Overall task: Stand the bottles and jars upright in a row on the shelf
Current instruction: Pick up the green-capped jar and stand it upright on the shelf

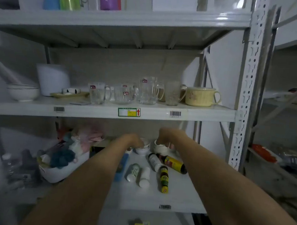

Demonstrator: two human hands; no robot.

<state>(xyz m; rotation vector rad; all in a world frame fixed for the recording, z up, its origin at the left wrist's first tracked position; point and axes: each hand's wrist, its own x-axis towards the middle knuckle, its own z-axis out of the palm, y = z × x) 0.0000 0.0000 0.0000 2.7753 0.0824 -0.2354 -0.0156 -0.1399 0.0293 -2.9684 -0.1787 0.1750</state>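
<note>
Several bottles lie on their sides on the lower shelf (176, 198): a dark bottle with a yellow-green label (163, 179), a dark sauce bottle with a yellow-red label (174, 163), a white-labelled dark-capped bottle (154, 161), a green-white jar (133, 172), a white jar (144, 177) and a blue bottle (122, 165) half hidden by my left arm. My left hand (133, 140) grips a stack of small white bowls (142, 149) at the shelf's back. Beside it, my right hand (165, 137) holds a white cup (160, 148).
A white basin of cloths and sponges (64, 159) fills the lower shelf's left side. On the shelf above stand glass mugs (150, 91), a cream pot (201, 97) and white bowls (24, 92). A perforated upright post (246, 95) borders the right side.
</note>
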